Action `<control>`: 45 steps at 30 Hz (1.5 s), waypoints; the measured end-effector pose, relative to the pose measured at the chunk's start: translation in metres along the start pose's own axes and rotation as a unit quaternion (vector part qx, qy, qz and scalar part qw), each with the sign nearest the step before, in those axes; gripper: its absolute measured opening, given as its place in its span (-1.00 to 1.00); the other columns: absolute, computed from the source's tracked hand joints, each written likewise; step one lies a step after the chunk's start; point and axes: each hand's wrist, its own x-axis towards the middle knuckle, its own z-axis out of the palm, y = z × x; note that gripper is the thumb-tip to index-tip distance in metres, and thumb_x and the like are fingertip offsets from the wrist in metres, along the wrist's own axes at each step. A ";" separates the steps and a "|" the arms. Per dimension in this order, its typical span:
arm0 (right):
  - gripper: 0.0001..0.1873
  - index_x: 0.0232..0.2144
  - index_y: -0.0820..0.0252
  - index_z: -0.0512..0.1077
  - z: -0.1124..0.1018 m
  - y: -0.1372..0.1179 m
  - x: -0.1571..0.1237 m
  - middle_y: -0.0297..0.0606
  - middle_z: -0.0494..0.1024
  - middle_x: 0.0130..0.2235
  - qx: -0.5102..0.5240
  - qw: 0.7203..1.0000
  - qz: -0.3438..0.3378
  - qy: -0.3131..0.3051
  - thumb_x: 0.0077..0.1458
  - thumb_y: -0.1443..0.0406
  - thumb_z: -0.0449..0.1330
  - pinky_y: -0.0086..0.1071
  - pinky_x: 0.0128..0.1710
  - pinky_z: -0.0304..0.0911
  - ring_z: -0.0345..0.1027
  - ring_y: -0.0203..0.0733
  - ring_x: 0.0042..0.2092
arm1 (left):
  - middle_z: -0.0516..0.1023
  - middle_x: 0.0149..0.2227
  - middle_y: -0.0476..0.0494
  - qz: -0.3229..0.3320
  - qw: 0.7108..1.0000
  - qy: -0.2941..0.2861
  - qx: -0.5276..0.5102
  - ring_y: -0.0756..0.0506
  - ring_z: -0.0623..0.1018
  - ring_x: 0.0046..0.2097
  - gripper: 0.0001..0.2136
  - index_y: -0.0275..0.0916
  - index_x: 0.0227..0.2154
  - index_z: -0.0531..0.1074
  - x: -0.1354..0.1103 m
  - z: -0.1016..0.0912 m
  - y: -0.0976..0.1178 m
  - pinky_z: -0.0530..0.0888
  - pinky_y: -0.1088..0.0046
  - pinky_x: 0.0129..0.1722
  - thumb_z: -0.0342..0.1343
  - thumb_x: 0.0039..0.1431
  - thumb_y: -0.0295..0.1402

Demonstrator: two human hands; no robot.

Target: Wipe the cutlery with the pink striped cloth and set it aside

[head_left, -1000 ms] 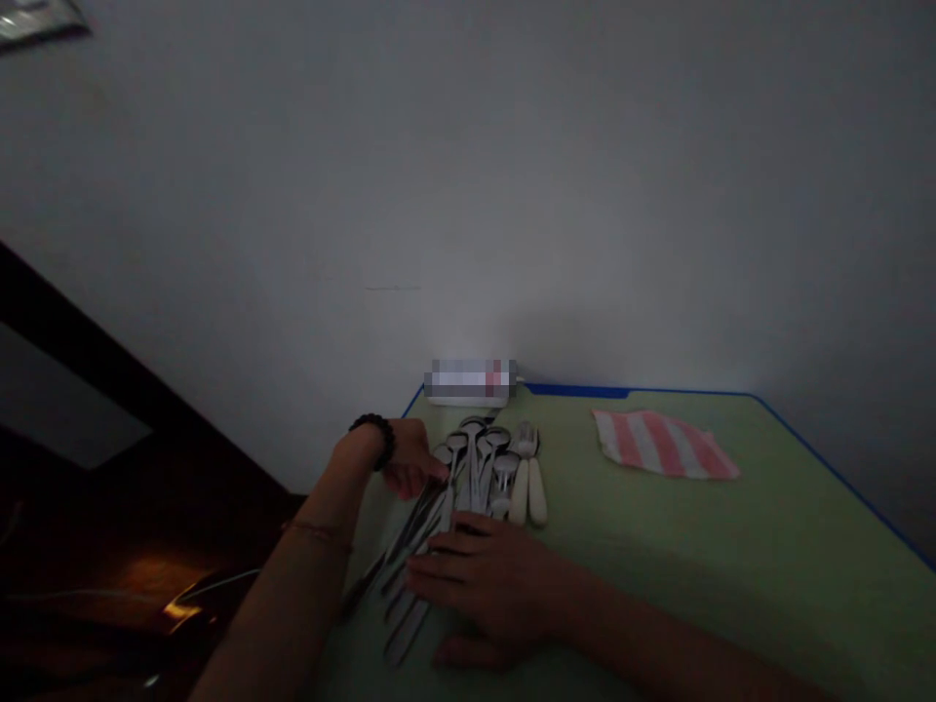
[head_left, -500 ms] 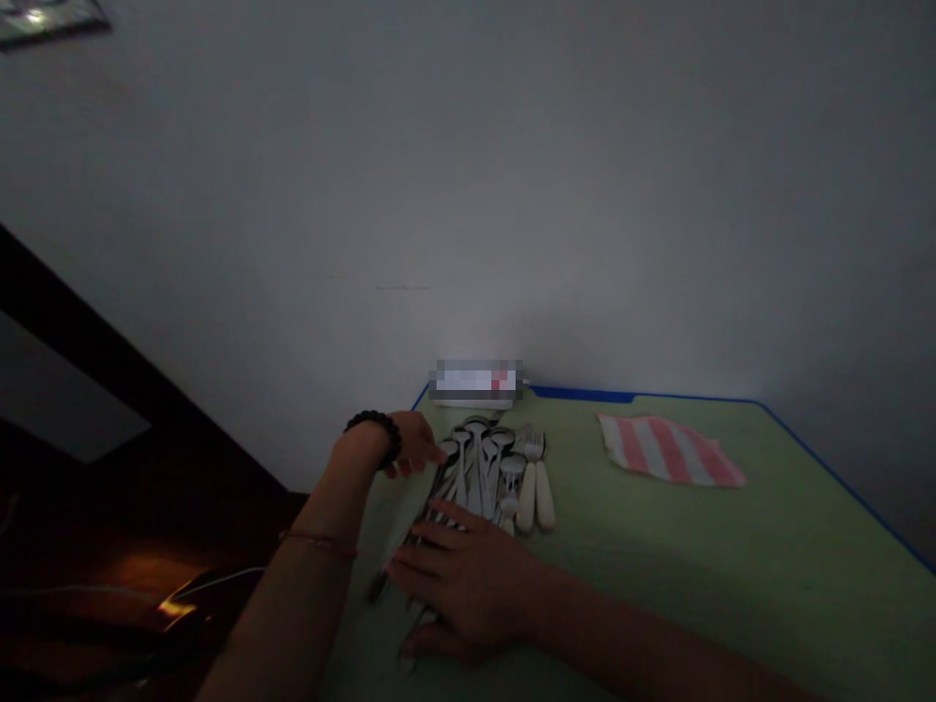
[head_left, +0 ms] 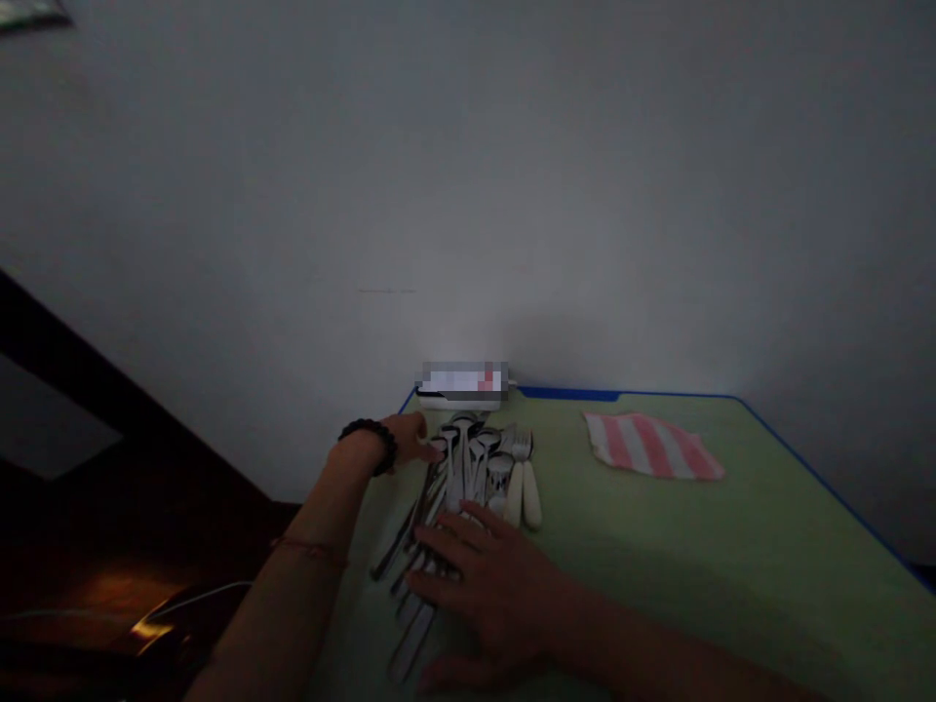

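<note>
A bunch of metal spoons and forks lies side by side on the green table, bowls toward the wall. Two pieces with cream handles lie at the right of the bunch. My left hand, with a dark bead bracelet on the wrist, reaches to the far left end of the bunch, fingers extended against a spoon bowl. My right hand lies flat with spread fingers on the metal handles near me.
A red-and-white striped cloth lies at the far right of the table. A small white box sits against the wall behind the cutlery. Left of the table is dark floor with a dim light. The scene is dim.
My left hand has crept a little farther along the top of the bunch toward the wall. My right hand has shifted slightly over the handles, and the handles have fanned a bit.
</note>
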 end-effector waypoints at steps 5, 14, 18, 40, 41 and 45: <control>-0.37 0.19 0.00 0.06 0.003 0.001 -0.017 -0.21 -0.02 0.29 0.003 1.000 0.009 -0.003 0.13 -0.06 -0.09 -0.04 0.24 -0.29 -0.18 -0.02 0.29 | 0.28 0.11 -0.21 0.158 0.987 0.039 -0.007 -0.16 0.40 0.04 -0.41 -0.07 0.19 0.11 0.008 0.006 0.010 0.35 0.35 0.00 0.00 0.08 -0.08; -0.53 0.10 0.02 0.22 0.007 0.008 -0.011 -0.30 0.05 0.28 -0.047 0.998 -0.048 0.019 0.21 0.06 -0.13 -0.08 0.26 -0.34 -0.17 -0.08 0.28 | 0.30 0.04 -0.16 0.186 0.980 0.041 0.051 -0.14 0.38 0.04 -0.51 -0.03 0.16 0.18 0.017 0.024 0.016 0.24 0.33 0.10 -0.10 0.17 -0.10; -0.44 0.14 0.14 0.16 0.005 0.015 -0.017 -0.20 0.02 0.28 -0.025 1.000 -0.006 0.014 0.18 0.02 -0.11 -0.07 0.26 -0.35 -0.17 -0.06 0.28 | 0.25 0.10 -0.18 0.140 0.987 0.053 0.059 -0.27 0.32 0.09 -0.43 0.06 0.16 0.16 0.017 0.034 0.025 0.23 0.14 0.08 -0.17 0.11 0.12; -0.48 0.10 0.11 0.23 0.008 0.065 -0.039 -0.09 0.41 -0.07 -0.062 0.930 0.332 0.147 0.18 0.05 -0.12 -0.12 0.00 0.10 0.22 -0.04 -0.04 | 0.24 0.12 -0.25 0.064 0.991 0.050 0.109 -0.44 0.29 0.08 -0.41 0.20 0.17 0.08 0.005 0.037 0.047 0.28 -0.06 -0.06 -0.28 0.08 0.19; -0.48 0.10 0.12 0.24 0.007 0.065 -0.039 -0.09 0.42 -0.11 -0.058 0.929 0.337 0.144 0.19 0.05 -0.12 -0.12 -0.02 0.10 0.23 -0.04 -0.06 | 0.25 0.12 -0.26 0.064 0.991 0.049 0.109 -0.44 0.29 0.08 -0.40 0.19 0.18 0.04 0.004 0.036 0.047 0.28 -0.07 -0.07 -0.27 0.08 0.18; -0.48 0.10 0.19 0.22 0.007 0.067 -0.039 -0.07 0.44 -0.12 -0.010 0.932 0.337 0.137 0.20 0.07 -0.13 -0.17 -0.04 0.09 0.25 -0.06 -0.07 | 0.30 0.09 -0.31 0.071 0.991 0.040 0.105 -0.44 0.33 0.06 -0.34 0.10 0.24 -0.11 0.001 0.032 0.049 0.30 -0.05 -0.09 -0.19 0.08 0.13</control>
